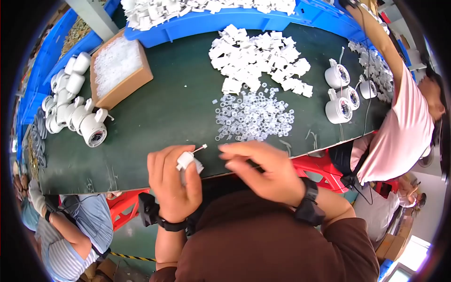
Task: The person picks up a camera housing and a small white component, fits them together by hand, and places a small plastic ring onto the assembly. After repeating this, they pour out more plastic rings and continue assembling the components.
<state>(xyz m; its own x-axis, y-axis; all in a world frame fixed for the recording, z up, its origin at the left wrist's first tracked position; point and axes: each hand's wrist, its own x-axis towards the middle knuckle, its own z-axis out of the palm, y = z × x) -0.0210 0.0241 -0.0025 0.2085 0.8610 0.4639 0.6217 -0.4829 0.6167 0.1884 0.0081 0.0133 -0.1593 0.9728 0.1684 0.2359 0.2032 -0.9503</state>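
My left hand [171, 181] is closed on a small white plastic part [186, 160] at the table's front edge. A short thin wire [201, 148] with a little white connector sticks out of the part to the upper right. To its right, my right hand [268, 173] hovers with thumb and fingers apart, slightly blurred, and nothing shows between them. Just beyond the hands, small clear plastic rings [253, 116] are spread in a heap on the green table [174, 103]. Behind them lies a pile of white plastic pieces [256, 58].
A cardboard box [126, 90] of small translucent parts and several white round housings [92, 128] stand at left. More housings [338, 110] stand at right, near a pink-sleeved person [392, 136]. A blue bin [206, 32] lines the back. A gloved person [36, 195] sits at left.
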